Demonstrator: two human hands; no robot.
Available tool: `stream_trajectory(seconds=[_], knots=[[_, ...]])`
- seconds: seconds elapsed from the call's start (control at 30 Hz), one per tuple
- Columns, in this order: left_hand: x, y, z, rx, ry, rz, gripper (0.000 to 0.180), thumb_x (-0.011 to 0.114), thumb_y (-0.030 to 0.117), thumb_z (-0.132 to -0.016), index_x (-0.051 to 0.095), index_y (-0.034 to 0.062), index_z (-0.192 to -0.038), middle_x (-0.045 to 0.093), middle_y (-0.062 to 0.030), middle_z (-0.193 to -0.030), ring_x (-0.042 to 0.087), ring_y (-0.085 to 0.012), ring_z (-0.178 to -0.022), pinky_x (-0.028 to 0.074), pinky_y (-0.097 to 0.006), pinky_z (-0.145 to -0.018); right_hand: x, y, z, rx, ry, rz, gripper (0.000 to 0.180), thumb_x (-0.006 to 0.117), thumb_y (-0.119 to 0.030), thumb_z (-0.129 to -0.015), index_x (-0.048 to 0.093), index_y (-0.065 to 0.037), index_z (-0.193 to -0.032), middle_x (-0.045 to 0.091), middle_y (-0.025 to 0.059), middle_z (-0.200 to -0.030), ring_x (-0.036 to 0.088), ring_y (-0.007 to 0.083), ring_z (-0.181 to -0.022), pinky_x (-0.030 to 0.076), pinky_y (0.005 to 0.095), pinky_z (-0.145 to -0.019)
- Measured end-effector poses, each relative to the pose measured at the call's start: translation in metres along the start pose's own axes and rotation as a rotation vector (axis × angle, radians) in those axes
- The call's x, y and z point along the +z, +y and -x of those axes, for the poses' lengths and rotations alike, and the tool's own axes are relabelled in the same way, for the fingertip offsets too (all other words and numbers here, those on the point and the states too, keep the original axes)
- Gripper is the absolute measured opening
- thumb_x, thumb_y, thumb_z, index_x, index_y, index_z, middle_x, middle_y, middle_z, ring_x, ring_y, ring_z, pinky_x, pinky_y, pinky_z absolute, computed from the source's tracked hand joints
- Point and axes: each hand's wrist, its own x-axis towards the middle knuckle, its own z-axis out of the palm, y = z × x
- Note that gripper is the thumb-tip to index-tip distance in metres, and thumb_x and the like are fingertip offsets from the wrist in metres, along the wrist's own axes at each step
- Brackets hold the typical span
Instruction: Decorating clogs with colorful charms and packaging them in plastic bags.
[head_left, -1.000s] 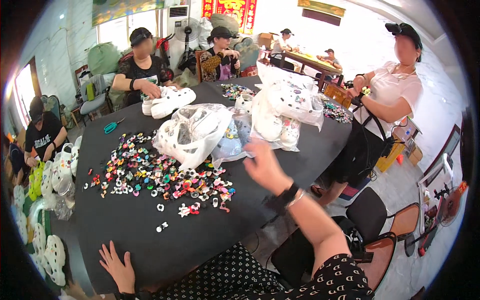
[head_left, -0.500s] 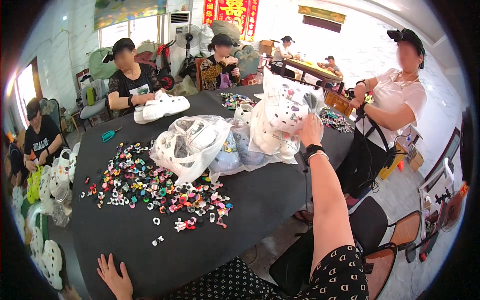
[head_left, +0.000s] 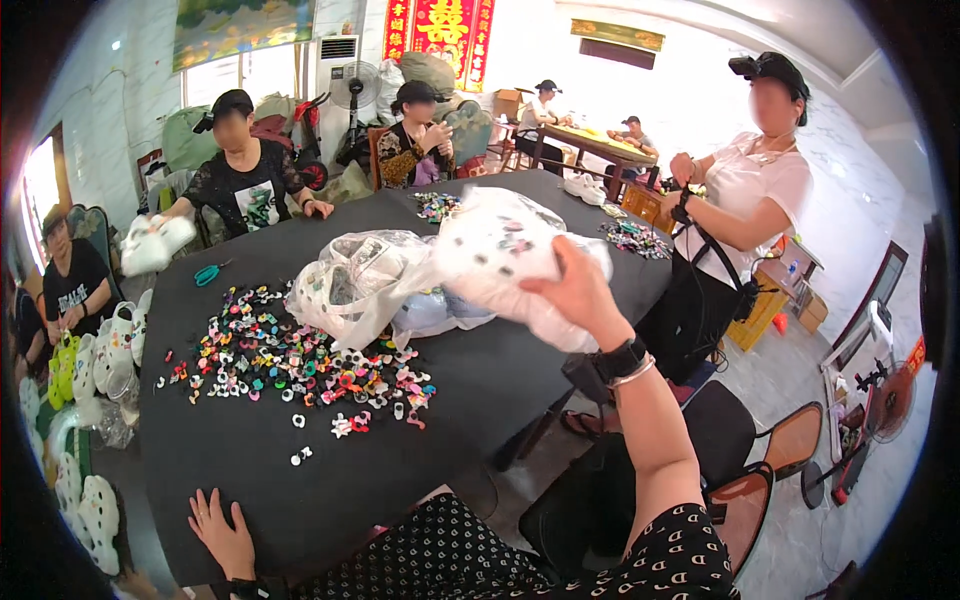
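Observation:
My right hand grips a clear plastic bag of white clogs, lifted above the table and blurred by motion. Dark and coloured charms show on the clogs. Left of it, another clear bag with white clogs lies on the black table, and a bag with pale blue clogs lies beside it. My left hand rests flat on the table's near left part, fingers spread, holding nothing. Between my hands and the bags spreads a heap of small colourful shoe charms.
Teal-handled scissors lie near the far left edge. More charm piles and white clogs are at the far right. Co-workers surround the table; one holds white clogs. Chairs stand at my right. Several clogs line the left.
My right hand has raised the bag of white clogs and brought it left and nearer me. The co-worker opposite has swung a white pair off to the left. My left hand stays flat.

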Motion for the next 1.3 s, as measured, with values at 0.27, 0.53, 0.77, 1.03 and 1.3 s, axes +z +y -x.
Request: stream_trajectory(seconds=[0.27, 0.53, 0.77, 1.03, 1.3], knots=[[-0.018, 0.014, 0.030, 0.080, 0.063, 0.624, 0.038, 0.053, 0.016, -0.100, 0.054, -0.0033, -0.132, 0.053, -0.0215, -0.138, 0.048, -0.0360, -0.131, 0.035, -0.041, -0.111, 0.051, -0.157, 0.057, -0.252, -0.507, -0.330, 0.069, 0.083, -0.034, -0.074, 0.052, 0.005, -0.122, 0.058, 0.0259, -0.117, 0.056, 0.0423, -0.110, 0.045, 0.0463, -0.096], [-0.087, 0.046, 0.060, -0.179, 0.078, 1.281, 0.055, 0.032, 0.039, -0.108, 0.025, 0.0087, -0.154, 0.044, -0.0141, -0.147, 0.045, -0.0276, -0.133, 0.034, -0.040, -0.106, 0.182, -0.280, 0.112, -0.364, -0.283, -0.654, 0.053, 0.078, -0.021, -0.073, 0.048, 0.004, -0.109, 0.056, 0.0218, -0.103, 0.055, 0.0411, -0.099, 0.045, 0.0475, -0.086], [-0.016, -0.007, 0.058, -0.015, 0.262, 1.027, 0.065, 0.045, 0.032, -0.105, 0.017, 0.0018, -0.155, 0.018, -0.0211, -0.160, 0.019, -0.0339, -0.148, 0.015, -0.049, -0.119, 0.222, -0.287, 0.183, -0.651, -0.865, -0.710, 0.069, 0.081, -0.016, -0.071, 0.048, 0.005, -0.128, 0.049, 0.0209, -0.129, 0.046, 0.0386, -0.122, 0.042, 0.0447, -0.102], [-0.057, 0.048, 0.067, 0.218, 0.382, 0.376, 0.065, 0.043, 0.045, -0.103, 0.032, 0.0019, -0.150, 0.015, -0.0218, -0.161, 0.010, -0.0398, -0.150, 0.010, -0.056, -0.118, 0.159, -0.238, 0.156, -0.635, -0.709, -0.422, 0.107, 0.091, -0.016, -0.052, 0.040, -0.008, -0.145, 0.017, 0.0226, -0.157, 0.026, 0.0438, -0.142, 0.033, 0.0550, -0.108], [-0.066, 0.086, 0.069, 0.471, 0.161, 0.201, 0.055, 0.066, 0.041, -0.088, 0.056, 0.0026, -0.127, 0.044, -0.0181, -0.145, 0.025, -0.0414, -0.144, 0.011, -0.061, -0.117, 0.205, -0.223, 0.184, -0.609, -0.585, -0.467, 0.065, 0.073, -0.007, -0.076, 0.046, -0.005, -0.136, 0.035, 0.0205, -0.149, 0.045, 0.0375, -0.129, 0.042, 0.0465, -0.101]])
